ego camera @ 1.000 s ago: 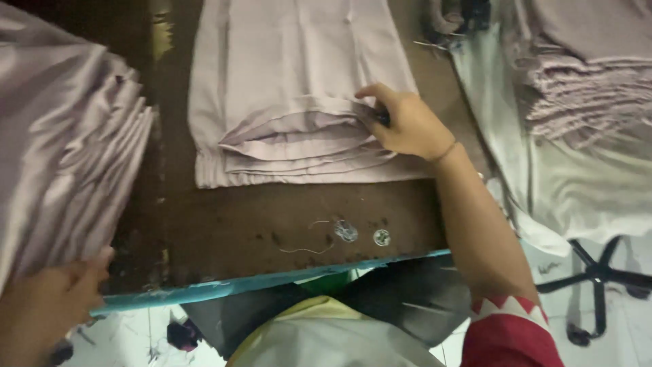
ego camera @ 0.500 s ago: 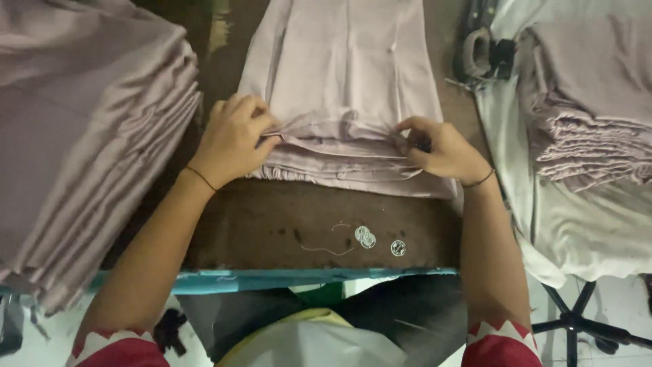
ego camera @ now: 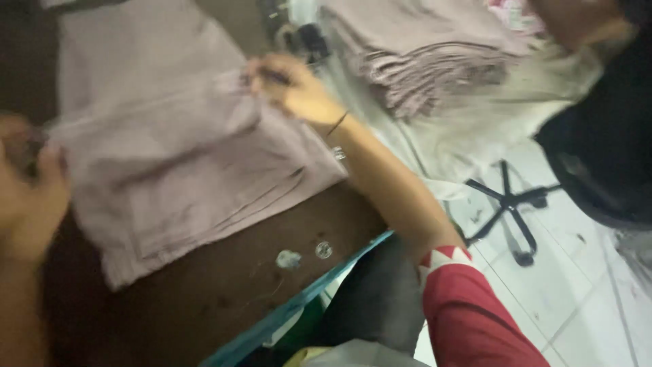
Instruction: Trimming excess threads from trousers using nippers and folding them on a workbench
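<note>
A pile of pale mauve fabric pieces [ego camera: 183,170] lies on a dark brown table [ego camera: 224,292]. My right hand [ego camera: 292,88] pinches the top piece at its far right corner. My left hand [ego camera: 30,190] grips the same piece at its left edge, at the frame's left side. The picture is blurred and tilted.
A second stack of mauve fabric [ego camera: 435,61] sits on a white surface at the upper right. Two small shiny buttons [ego camera: 305,255] lie near the table's teal front edge [ego camera: 299,306]. A person in dark clothing [ego camera: 604,143] stands at right. A black chair base [ego camera: 509,204] rests on the tiled floor.
The view swung to the right and tilted. Both hands went from the fold's near edge to the top piece's outer corners, spread wide apart. A person in dark clothing came into view.
</note>
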